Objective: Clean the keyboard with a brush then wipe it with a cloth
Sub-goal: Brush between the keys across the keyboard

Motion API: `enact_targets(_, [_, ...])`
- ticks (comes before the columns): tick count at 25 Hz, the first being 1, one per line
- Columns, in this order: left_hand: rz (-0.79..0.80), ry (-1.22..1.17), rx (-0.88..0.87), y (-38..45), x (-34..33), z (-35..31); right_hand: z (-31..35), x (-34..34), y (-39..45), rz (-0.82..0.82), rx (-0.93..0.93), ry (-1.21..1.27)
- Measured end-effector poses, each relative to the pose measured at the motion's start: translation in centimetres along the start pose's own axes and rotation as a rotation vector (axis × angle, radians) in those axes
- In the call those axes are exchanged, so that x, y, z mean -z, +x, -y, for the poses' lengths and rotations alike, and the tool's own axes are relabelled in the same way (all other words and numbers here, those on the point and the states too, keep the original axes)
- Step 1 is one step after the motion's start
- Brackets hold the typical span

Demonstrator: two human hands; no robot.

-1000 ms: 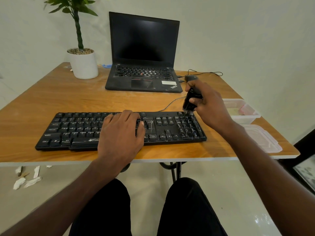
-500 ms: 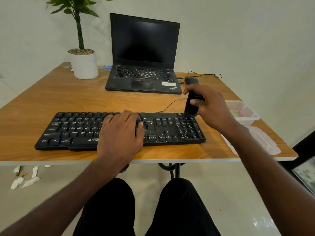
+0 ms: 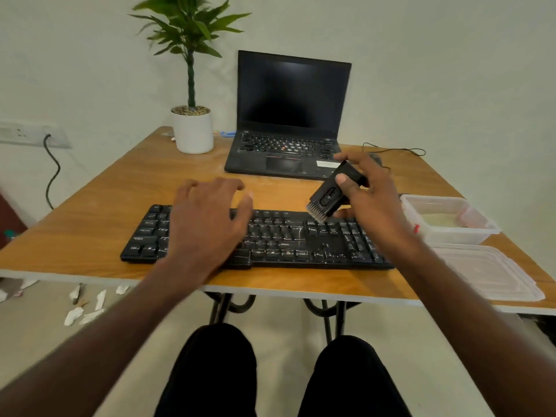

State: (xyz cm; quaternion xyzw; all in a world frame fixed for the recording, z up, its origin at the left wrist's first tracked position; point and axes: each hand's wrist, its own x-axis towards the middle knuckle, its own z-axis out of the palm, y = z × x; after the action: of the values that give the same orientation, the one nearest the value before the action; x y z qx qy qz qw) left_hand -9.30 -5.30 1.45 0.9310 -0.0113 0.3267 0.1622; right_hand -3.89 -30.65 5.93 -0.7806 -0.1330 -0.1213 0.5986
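The right hand (image 3: 371,191) grips a small black keyboard brush (image 3: 332,194) round its body, thumb pressed on the near face, with the pale bristle end tilted down and to the left, close over the back edge of the black keyboard (image 3: 301,239); whether the bristles touch the keys cannot be told. The left hand (image 3: 207,218) lies flat and relaxed on the keyboard's left half, fingers spread over the keys, holding nothing. The keyboard lies directly under both hands, near the front edge of the wooden table (image 3: 90,224).

The brush looks light and rigid, with soft bristles that will flex; holding it by the body near the middle, as here, should give good control. The keyboard looks stiff and fairly light, so it could slide under sweeping strokes, and the flat left hand is well placed to pin it.

Just right of the right hand stands a clear plastic container (image 3: 445,218), its lid (image 3: 487,275) nearer the table's front edge. Beyond the hands sits an open laptop (image 3: 288,115)
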Motion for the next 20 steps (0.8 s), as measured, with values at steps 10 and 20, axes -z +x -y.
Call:
enact_targets(10, [0.088, -0.689, 0.502, -2.1, 3.1, 13.5, 3.0, -15.1, 1.7, 0.271, -0.080, 0.181])
enact_targets(20, [0.996, -0.641, 0.410, 0.6, 6.8, 16.3, 3.9, -24.6, 3.4, 0.444, 0.184, 0.029])
